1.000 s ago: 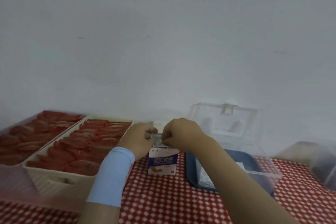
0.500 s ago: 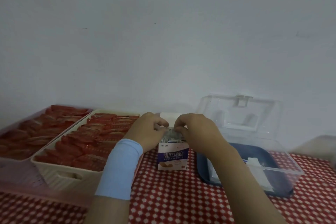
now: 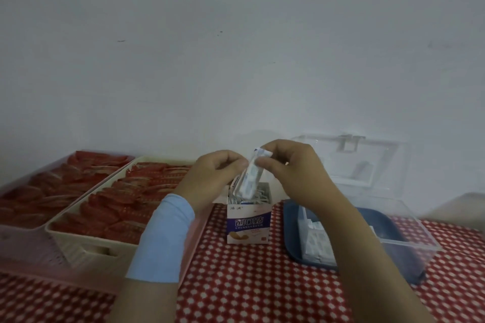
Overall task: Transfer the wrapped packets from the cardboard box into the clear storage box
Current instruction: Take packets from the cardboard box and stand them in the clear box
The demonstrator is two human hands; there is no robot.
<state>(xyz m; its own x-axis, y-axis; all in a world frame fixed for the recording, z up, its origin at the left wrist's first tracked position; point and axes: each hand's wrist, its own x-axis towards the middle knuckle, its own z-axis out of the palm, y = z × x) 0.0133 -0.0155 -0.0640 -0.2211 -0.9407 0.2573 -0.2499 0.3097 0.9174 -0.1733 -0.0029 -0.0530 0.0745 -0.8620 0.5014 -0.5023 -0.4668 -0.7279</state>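
Now packets (image 3: 248,179) sit above the open carton (image 3: 248,222), pinched by both hands: left hand (image 3: 210,181) low, right hand (image 3: 287,168) at the top. Clear box (image 3: 409,240) sits right of carton, lid up, some packets inside.

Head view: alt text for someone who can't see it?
The left hand and right hand hold a bundle of wrapped packets above the open cardboard box. The clear storage box, lid up, stands right of it; trays of red packets, left.
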